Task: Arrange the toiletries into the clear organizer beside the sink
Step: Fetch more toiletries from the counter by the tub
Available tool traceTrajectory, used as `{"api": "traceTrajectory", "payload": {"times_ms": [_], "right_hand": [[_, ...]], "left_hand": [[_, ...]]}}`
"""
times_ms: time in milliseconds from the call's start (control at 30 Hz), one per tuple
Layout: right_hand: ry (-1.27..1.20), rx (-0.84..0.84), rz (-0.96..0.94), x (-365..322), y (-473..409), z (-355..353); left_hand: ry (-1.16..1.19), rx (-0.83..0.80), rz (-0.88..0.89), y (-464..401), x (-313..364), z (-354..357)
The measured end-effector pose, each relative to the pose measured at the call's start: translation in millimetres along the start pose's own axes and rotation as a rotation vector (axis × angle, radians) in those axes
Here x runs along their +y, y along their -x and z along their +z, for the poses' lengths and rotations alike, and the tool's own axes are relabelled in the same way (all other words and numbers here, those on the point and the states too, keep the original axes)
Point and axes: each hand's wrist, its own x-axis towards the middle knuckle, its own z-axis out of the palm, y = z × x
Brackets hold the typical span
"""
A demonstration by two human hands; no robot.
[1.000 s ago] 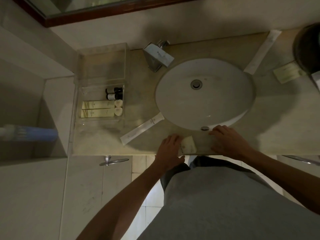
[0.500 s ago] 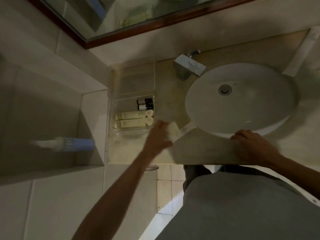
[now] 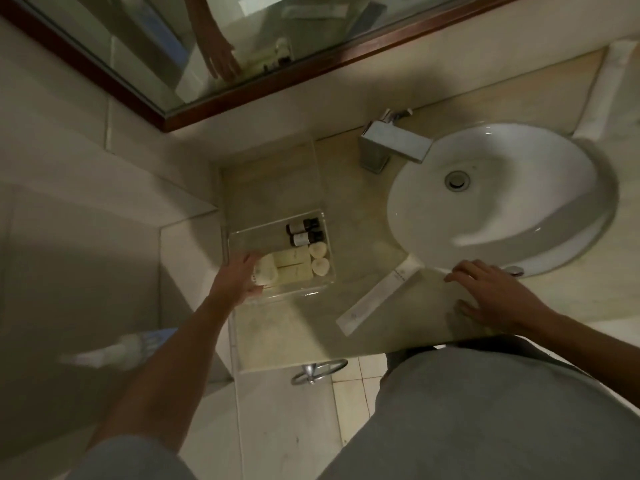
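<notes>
Organizer [image 3: 239,216] far section lay open — near section crowded by tubes [image 3: 294,263], bottles [image 3: 303,232]; long packet [image 3: 377,296] crossed the counter right of it.

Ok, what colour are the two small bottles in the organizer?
Dark brown with black caps, pale labels: the two small bottles, head view.

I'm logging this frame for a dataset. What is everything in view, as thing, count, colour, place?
clear organizer: 1, transparent, left of sink
dark bottles: 2, brown, in organizer
cream tubes: 2, in organizer
pale packet: 1, cream, in left hand over organizer
long sachet: 1, white, counter front
second sachet: 1, white, behind sink
sink: 1, white
faucet: 1, chrome
mirror: 1, wood-framed
left hand: holding packet
right hand: flat on counter
</notes>
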Motion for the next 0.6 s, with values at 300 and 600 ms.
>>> {"api": "traceTrajectory", "payload": {"times_ms": [300,600], "right_hand": [[0.040,0.018,0.089,35,34,-10],[0.032,0.073,0.249,135,71,-45]], "left_hand": [[-0.169,-0.047,0.146,5,10,-14],[0.039,0.346,0.157,-9,193,-62]]}}
